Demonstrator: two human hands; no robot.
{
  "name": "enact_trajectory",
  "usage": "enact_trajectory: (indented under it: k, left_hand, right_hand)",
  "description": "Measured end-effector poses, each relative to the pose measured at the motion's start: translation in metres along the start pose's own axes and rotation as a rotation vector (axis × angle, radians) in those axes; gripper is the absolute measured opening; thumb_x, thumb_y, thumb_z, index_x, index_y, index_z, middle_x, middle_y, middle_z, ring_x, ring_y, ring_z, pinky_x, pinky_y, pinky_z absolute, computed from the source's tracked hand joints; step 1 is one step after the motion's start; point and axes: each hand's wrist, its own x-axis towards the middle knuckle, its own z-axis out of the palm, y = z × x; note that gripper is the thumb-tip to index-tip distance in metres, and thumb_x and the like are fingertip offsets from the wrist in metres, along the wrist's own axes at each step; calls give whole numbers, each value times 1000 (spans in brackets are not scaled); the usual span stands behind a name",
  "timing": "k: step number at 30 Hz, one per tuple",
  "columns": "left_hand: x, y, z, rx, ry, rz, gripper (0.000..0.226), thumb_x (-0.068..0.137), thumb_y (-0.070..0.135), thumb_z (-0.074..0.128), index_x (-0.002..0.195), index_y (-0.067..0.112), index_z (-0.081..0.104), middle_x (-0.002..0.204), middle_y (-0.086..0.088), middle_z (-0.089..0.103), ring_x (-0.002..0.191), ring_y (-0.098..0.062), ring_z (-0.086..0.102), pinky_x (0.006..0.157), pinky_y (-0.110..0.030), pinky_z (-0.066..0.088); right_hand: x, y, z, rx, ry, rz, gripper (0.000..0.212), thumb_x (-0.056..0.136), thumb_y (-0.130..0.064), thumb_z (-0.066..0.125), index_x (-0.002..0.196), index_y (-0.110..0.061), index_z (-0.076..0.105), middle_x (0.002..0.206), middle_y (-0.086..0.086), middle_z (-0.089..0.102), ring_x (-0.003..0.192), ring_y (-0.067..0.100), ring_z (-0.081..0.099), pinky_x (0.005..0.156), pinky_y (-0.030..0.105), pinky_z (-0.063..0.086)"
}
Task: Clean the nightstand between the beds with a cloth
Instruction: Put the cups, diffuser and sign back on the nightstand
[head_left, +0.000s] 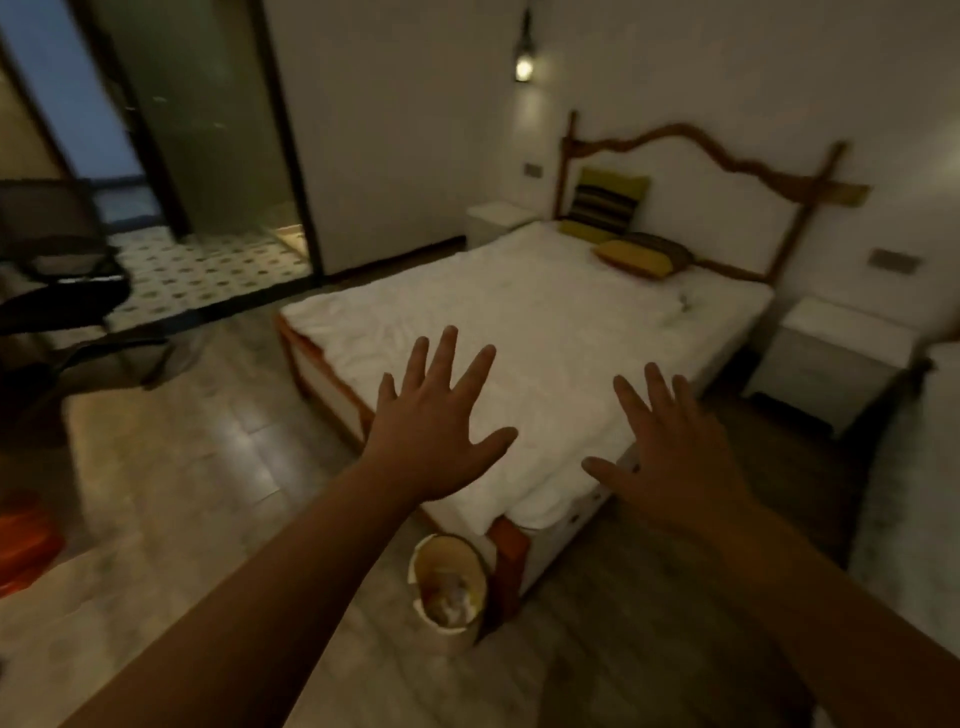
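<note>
The white nightstand (826, 358) stands at the right, between the white bed (519, 322) and the edge of a second bed (943, 374). Its top looks bare. My left hand (441, 415) is stretched out in the air before me, fingers spread and straight, holding nothing. My right hand (670, 447) is held out the same way, fingers spread, over the bed's foot corner. Both hands are far from the nightstand. No cloth is in view.
A small waste basket (449, 587) stands on the floor at the bed's foot corner. Another white nightstand (493, 221) sits left of the headboard. Striped and yellow pillows (613, 208) lie at the bed's head. A dark chair (57, 280) is at left, a glass partition (208, 114) behind.
</note>
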Motion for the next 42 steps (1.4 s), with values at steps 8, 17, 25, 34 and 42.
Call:
enact_trajectory:
  k: [8, 17, 25, 34, 42]
  left_hand:
    - [101, 73, 48, -85, -63, 272, 87, 76, 84, 17, 147, 44, -13, 161, -2, -17, 147, -31, -12, 112, -63, 14]
    - [229, 124, 105, -130, -117, 528, 89, 74, 84, 13, 148, 41, -13, 160, -3, -19, 147, -32, -12, 112, -62, 14]
    - [307, 163, 154, -128, -143, 662, 91, 73, 87, 10, 148, 42, -14, 160, -3, -19, 147, -32, -11, 112, -62, 14]
    - [382, 278, 216, -124, -162, 699, 93, 71, 88, 10, 147, 43, -16, 161, -4, -16, 147, -33, -9, 111, -63, 14]
    - [443, 385, 257, -107, -204, 639, 94, 70, 87, 13, 146, 41, -19, 160, -3, -19, 147, -32, -11, 112, -64, 15]
  right_hand:
    - [11, 87, 8, 10, 46, 289, 104, 60, -99, 15, 143, -46, -20, 159, -5, -16, 146, 24, -10, 113, 56, 4]
    - [56, 141, 9, -35, 37, 597, 109, 56, -97, 10, 146, -41, -17, 157, -5, -25, 146, 24, -17, 115, 58, 6]
    - [77, 184, 21, -43, 13, 777, 101, 64, -92, 14, 144, -42, -24, 155, -2, -30, 145, 27, -18, 115, 58, 12]
    - [89, 318, 38, -73, -2, 852, 102, 70, -90, 28, 143, -42, -25, 155, 0, -31, 145, 31, -15, 113, 62, 14]
    - [135, 463, 31, -75, -37, 773, 110, 56, -98, 16, 140, -43, -29, 156, -3, -26, 146, 33, -10, 110, 64, 15]
